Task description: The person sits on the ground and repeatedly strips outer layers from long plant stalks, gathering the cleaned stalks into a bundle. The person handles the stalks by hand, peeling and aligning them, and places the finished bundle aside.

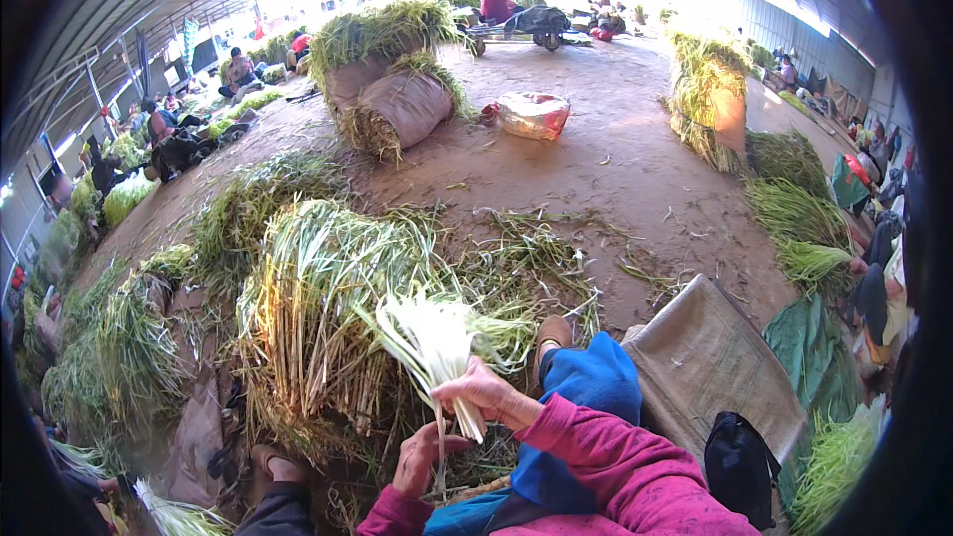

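Low in the middle, my right hand is closed around a bunch of pale vegetable stalks, its cut ends pointing down and its leafy end up and away. Just below it, my left hand is by the lower ends of the bunch, where a loose thin strand hangs down past the fingers. Whether those fingers pinch the strand cannot be told. A large upright stack of leafy stalks stands left of the hands, yellowish at its side. Loose trimmings lie on the ground beyond the bunch.
A brown woven sheet and a black bag lie at right, near a green cloth. Wrapped bundles, a red and clear plastic bag and a wheeled cart are farther off. Several people sit among stalks at both sides.
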A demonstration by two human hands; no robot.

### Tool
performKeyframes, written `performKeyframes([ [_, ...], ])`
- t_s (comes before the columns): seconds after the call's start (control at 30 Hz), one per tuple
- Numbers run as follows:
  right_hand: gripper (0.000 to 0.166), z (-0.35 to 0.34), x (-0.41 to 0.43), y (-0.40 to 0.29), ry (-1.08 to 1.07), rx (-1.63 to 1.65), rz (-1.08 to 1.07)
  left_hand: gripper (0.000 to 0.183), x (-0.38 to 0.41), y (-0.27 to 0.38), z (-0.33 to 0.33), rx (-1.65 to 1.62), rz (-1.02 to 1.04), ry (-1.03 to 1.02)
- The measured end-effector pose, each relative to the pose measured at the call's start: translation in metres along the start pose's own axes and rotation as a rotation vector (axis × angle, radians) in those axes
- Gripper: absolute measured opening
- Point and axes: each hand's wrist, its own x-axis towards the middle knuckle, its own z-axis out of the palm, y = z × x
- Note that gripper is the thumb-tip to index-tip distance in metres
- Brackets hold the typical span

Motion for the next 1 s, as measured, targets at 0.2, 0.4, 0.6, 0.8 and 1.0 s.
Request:
performKeyframes([
  [0.2,0.016,-0.003,-0.007,-0.003,-0.191,-0.268,-0.146,0.031,0.014,0.009,0.017,-0.498,-0.056,-0.062],
  [0.4,0.015,-0.005,-0.010,-0.014,-0.141,-0.149,-0.203,0.016,0.015,0.024,0.028,-0.553,-0.007,-0.012],
  [0.6,0.019,-0.025,-0.006,-0.034,0.005,0.394,-0.189,0.008,0.006,0.028,0.003,-0.230,-0.022,0.173],
  [0.8,0.015,-0.055,-0.002,-0.055,0.094,0.655,-0.345,0.009,-0.031,-0.028,-0.112,0.059,0.004,0.506],
  [1.0,0.015,-0.076,-0.001,-0.064,0.159,0.600,-0.368,0.046,-0.073,-0.067,-0.207,1.462,-0.437,0.493],
])
